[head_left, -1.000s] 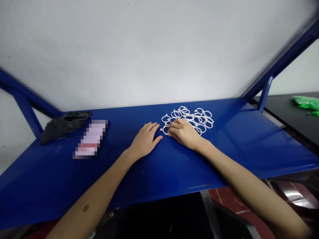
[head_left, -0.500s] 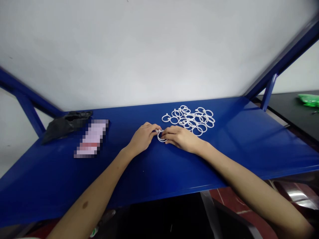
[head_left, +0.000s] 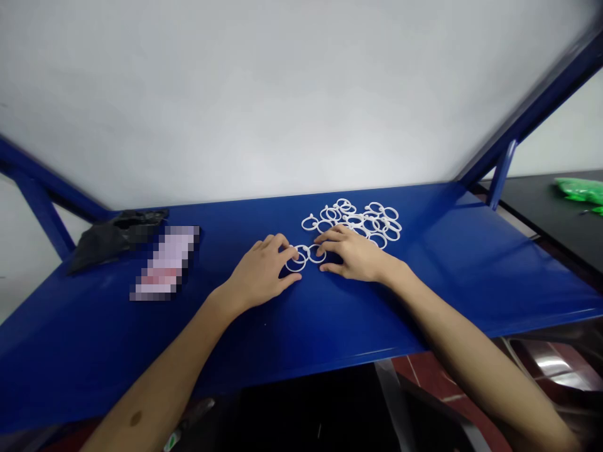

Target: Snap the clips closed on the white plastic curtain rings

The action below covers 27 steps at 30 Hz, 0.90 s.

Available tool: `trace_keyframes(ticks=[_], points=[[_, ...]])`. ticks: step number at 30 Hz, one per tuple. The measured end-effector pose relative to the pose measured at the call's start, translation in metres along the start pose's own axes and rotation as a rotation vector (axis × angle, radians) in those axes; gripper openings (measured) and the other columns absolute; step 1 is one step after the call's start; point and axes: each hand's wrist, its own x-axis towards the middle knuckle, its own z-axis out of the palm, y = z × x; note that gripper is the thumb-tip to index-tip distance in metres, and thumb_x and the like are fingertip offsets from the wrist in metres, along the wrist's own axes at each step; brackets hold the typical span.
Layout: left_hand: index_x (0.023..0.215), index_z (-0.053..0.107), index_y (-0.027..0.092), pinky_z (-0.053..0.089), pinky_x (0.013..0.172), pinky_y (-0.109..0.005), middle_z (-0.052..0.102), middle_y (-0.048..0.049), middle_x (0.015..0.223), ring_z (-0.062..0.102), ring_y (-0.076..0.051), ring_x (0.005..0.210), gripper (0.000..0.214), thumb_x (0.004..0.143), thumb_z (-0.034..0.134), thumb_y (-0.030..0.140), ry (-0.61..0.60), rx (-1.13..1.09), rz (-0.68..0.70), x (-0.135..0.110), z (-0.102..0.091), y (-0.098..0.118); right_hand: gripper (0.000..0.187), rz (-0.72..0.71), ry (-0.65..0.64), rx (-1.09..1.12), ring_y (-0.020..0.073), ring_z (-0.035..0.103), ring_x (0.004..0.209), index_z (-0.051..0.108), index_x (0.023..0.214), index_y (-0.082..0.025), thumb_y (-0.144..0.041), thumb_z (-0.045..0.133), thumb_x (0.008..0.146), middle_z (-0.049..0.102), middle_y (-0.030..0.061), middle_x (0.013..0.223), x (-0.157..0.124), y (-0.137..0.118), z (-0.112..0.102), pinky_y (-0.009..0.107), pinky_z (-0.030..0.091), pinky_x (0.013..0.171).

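Three white rings with small knobs, like curtain rings, lie on the blue table (head_left: pixel 282 342) between my hands, overlapping or linked; I cannot tell which. My left hand (head_left: pixel 259 270) is open with the thumb stretched out, its fingertips at the upper left of the near white ring (head_left: pixel 296 271). Opposite it, my right hand (head_left: pixel 351 254) is also open, with fingers apart. Its fingertips rest on or just over the right-hand white ring (head_left: pixel 324 258). Behind my right hand is a pile of similar white rings (head_left: pixel 377 221), partly covered by that hand.
A black plastic bag (head_left: pixel 110 238) lies at the table's left end, with a blurred-out pinkish flat item (head_left: pixel 164 260) beside it. Blue frame bars (head_left: pixel 506 172) rise at both ends. Green plastic (head_left: pixel 581 188) sits on a dark surface at the far right.
Both hands have loosened from a pinch on the rings and spread their fingers. The rings between them now lie fanned out on the table. The view has shifted slightly.
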Motion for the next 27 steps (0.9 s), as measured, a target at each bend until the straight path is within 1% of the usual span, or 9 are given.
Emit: trace_keyframes(ticks=[3, 6, 9, 12, 15, 19, 23, 27], points=[[0.105, 0.067, 0.022, 0.048, 0.089, -0.044, 0.060, -0.0058, 0.108, 0.057, -0.026, 0.100, 0.024, 0.090, 0.066, 0.041, -0.089, 0.020, -0.035, 0.000, -0.002, 0.004, 0.012, 0.011, -0.024, 0.003, 0.0260, 0.054, 0.114, 0.070, 0.098, -0.020, -0.030, 0.065, 0.093, 0.067, 0.0086, 0.121, 0.001, 0.002, 0.005, 0.041, 0.044, 0.100], [0.103, 0.066, 0.021, 0.048, 0.089, -0.044, 0.063, -0.0059, 0.106, 0.058, -0.026, 0.099, 0.021, 0.093, 0.062, 0.039, -0.107, 0.017, -0.068, 0.002, 0.000, 0.005, 0.013, 0.015, -0.023, -0.009, 0.0238, 0.056, 0.103, 0.069, 0.094, -0.018, -0.028, 0.062, 0.095, 0.066, 0.0093, 0.111, 0.002, 0.002, 0.009, 0.040, 0.046, 0.094], [0.103, 0.063, 0.020, 0.047, 0.088, -0.043, 0.065, -0.0061, 0.109, 0.060, -0.026, 0.101, 0.019, 0.094, 0.058, 0.037, -0.061, 0.015, -0.088, 0.004, 0.001, 0.005, 0.017, 0.029, 0.006, -0.010, 0.0229, 0.057, 0.097, 0.069, 0.097, -0.017, -0.032, 0.060, 0.097, 0.065, 0.0090, 0.104, 0.003, 0.002, 0.011, 0.038, 0.046, 0.091], [0.104, 0.058, 0.020, 0.048, 0.087, -0.040, 0.067, -0.0061, 0.109, 0.062, -0.025, 0.101, 0.019, 0.095, 0.056, 0.038, 0.003, -0.010, -0.135, 0.005, 0.002, 0.007, 0.023, 0.077, 0.063, -0.022, 0.0233, 0.058, 0.096, 0.069, 0.099, -0.016, -0.036, 0.058, 0.098, 0.064, 0.0094, 0.101, 0.003, 0.001, 0.010, 0.038, 0.047, 0.088], [0.100, 0.055, 0.020, 0.048, 0.080, -0.037, 0.069, -0.0055, 0.101, 0.064, -0.024, 0.094, 0.020, 0.095, 0.058, 0.040, 0.090, 0.011, -0.202, 0.005, 0.003, 0.013, 0.028, 0.105, 0.134, -0.035, 0.0229, 0.058, 0.093, 0.069, 0.097, -0.016, -0.041, 0.056, 0.099, 0.062, 0.0097, 0.098, 0.004, -0.001, 0.009, 0.037, 0.048, 0.084], [0.095, 0.055, 0.021, 0.048, 0.075, -0.037, 0.071, -0.0056, 0.090, 0.066, -0.025, 0.086, 0.025, 0.092, 0.063, 0.044, 0.185, 0.113, -0.251, 0.007, 0.012, 0.024, 0.034, 0.138, 0.208, 0.000, 0.0205, 0.058, 0.087, 0.067, 0.096, -0.017, -0.047, 0.052, 0.100, 0.061, 0.0092, 0.099, 0.005, -0.003, 0.011, 0.035, 0.049, 0.080], [0.096, 0.055, 0.020, 0.047, 0.075, -0.038, 0.070, -0.0087, 0.087, 0.067, -0.027, 0.086, 0.028, 0.093, 0.062, 0.047, 0.210, 0.196, -0.255, 0.009, 0.022, 0.030, 0.033, 0.134, 0.219, 0.051, 0.0199, 0.060, 0.089, 0.067, 0.098, -0.019, -0.049, 0.052, 0.100, 0.060, 0.0096, 0.105, 0.006, -0.004, 0.016, 0.035, 0.051, 0.080], [0.105, 0.055, 0.017, 0.047, 0.078, -0.041, 0.071, -0.0129, 0.095, 0.067, -0.031, 0.092, 0.039, 0.092, 0.062, 0.053, 0.200, 0.190, -0.246, 0.010, 0.027, 0.029, 0.031, 0.086, 0.187, 0.091, 0.0199, 0.062, 0.095, 0.066, 0.100, -0.018, -0.046, 0.051, 0.101, 0.059, 0.0108, 0.114, 0.010, -0.006, 0.024, 0.035, 0.053, 0.084]])
